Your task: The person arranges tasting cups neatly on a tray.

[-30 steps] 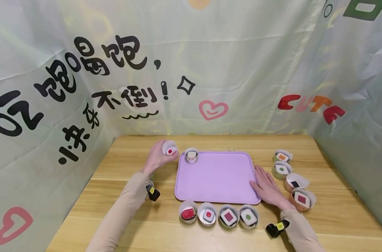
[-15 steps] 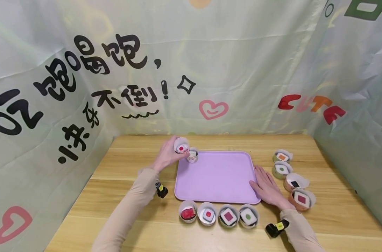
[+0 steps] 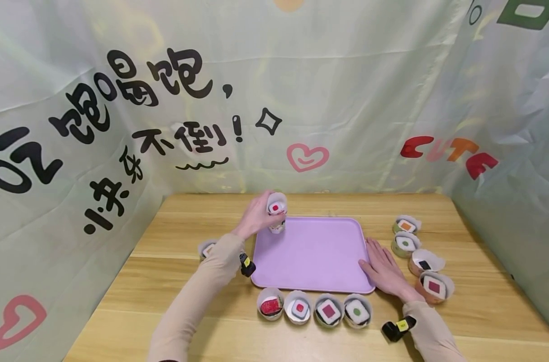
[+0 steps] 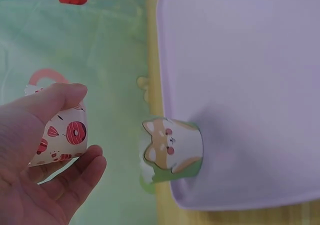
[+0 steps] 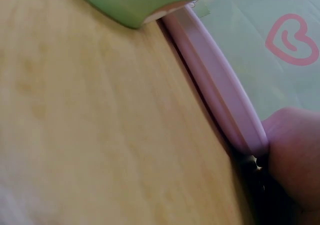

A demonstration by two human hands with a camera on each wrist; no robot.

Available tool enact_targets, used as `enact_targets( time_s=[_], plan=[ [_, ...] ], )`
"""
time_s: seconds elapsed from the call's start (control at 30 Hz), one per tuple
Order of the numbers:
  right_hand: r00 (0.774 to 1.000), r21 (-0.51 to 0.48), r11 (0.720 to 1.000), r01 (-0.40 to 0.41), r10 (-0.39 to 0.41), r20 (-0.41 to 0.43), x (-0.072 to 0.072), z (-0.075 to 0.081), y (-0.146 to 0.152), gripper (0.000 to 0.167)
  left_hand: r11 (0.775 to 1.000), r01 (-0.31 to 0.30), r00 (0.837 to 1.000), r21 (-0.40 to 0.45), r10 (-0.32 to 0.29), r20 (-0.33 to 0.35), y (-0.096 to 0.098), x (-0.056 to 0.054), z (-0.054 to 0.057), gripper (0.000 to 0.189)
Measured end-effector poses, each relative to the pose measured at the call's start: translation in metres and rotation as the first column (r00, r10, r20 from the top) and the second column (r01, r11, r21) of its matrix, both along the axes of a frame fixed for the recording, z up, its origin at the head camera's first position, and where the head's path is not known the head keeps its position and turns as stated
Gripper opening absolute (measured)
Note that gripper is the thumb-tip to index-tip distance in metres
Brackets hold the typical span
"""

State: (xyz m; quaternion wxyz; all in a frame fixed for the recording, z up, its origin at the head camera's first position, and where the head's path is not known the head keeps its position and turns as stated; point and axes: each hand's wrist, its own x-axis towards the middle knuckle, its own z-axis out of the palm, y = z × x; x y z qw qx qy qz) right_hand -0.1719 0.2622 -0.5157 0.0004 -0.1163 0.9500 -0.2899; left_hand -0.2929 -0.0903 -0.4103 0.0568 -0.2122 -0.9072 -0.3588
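My left hand (image 3: 257, 216) holds a small paper cup (image 3: 276, 200) above the tray's far left corner, thumb on one side and fingers on the other. Red doughnuts are printed on this cup (image 4: 61, 135), and a white sushi-like piece with a red centre lies inside. Just below it, a second cup (image 4: 175, 147) with a dog print stands on the lilac tray (image 3: 315, 256), partly hidden in the head view. At the tray's right edge my right hand (image 3: 385, 269) lies flat, its thumb side against the rim.
Several cups (image 3: 329, 310) with sushi-like pieces line the tray's near side. More cups (image 3: 405, 244) stand in a column right of my right hand. Left of the tray, another cup (image 3: 206, 248) is partly covered by my sleeve. A printed cloth (image 3: 347, 100) hangs behind the wooden table (image 3: 134, 301).
My left hand has carried the doughnut-print cup rightward, from left of the tray to above the dog-print cup. A cup behind the left forearm has come into sight. The right hand stays put.
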Motion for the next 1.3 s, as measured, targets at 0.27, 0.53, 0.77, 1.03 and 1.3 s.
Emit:
enact_targets(
  time_s=[0.27,0.53,0.77,1.03,1.3],
  plan=[
    [1.000,0.001,1.000,-0.001,0.001,-0.005,0.000,-0.001,0.000,0.070,0.994,0.053,0.999,-0.093,-0.052,0.015,0.018,-0.007,0.002,0.056],
    [1.000,0.004,1.000,0.002,-0.002,0.007,0.000,0.000,0.000,0.070,0.973,0.084,0.996,-0.215,-0.076,0.046,0.032,-0.011,-0.004,0.060],
    [1.000,0.003,1.000,0.004,-0.004,0.009,0.001,0.001,0.000,0.070,0.946,0.089,0.994,-0.312,-0.065,0.085,0.041,-0.014,-0.010,0.064],
    [1.000,0.004,1.000,0.004,-0.004,0.015,0.001,0.002,-0.002,0.070,0.908,0.086,0.996,-0.410,-0.063,0.069,0.049,-0.019,-0.016,0.064],
    [1.000,-0.001,1.000,0.005,-0.005,0.006,0.000,0.001,0.000,0.070,0.886,0.106,0.994,-0.452,-0.081,0.073,0.054,-0.023,-0.023,0.064]
  ],
)
